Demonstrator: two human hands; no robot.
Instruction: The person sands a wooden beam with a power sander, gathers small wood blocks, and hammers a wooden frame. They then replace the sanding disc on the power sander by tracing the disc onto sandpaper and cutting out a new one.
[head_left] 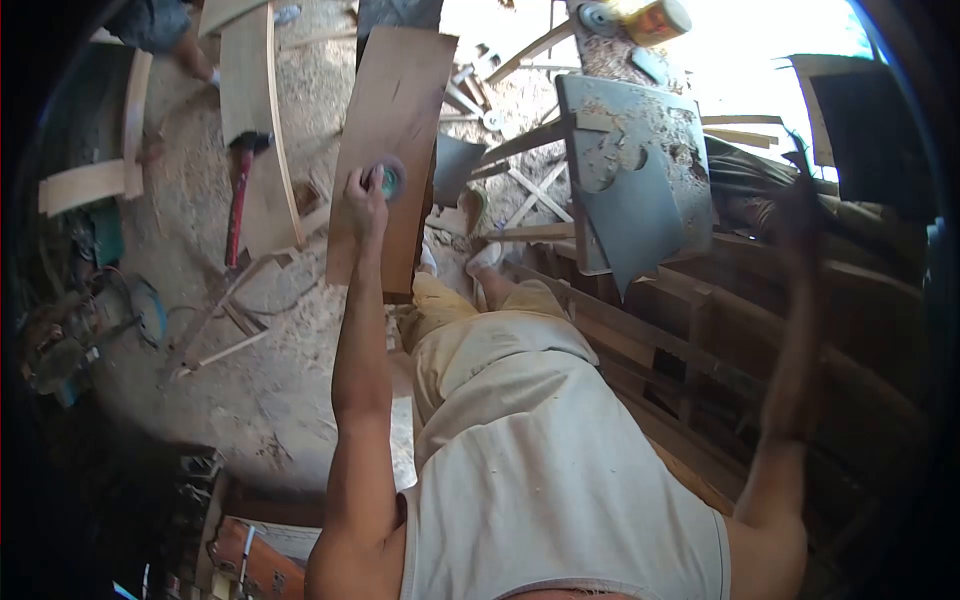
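Note:
My left hand (370, 195) is closed at the edge of a small round object (388, 178) with a green centre, which is blurred. Both are over a long, wide brown wooden board (385, 120) that stretches away in front of my legs. Out to the far right, my right hand (798, 205) is raised and smeared by motion near dark folded material. A thin dark shape (799, 150) shows at its fingers, but whether they grip it is unclear.
A worn, flaking panel (635, 150) carries a grey sheet (635, 225). Wooden framing (690, 340) runs along my right. A red-handled hammer (240, 195) rests on curved wood at the left. Another person's leg (190, 55) shows upper left; a yellow can (657, 21) stands farther off.

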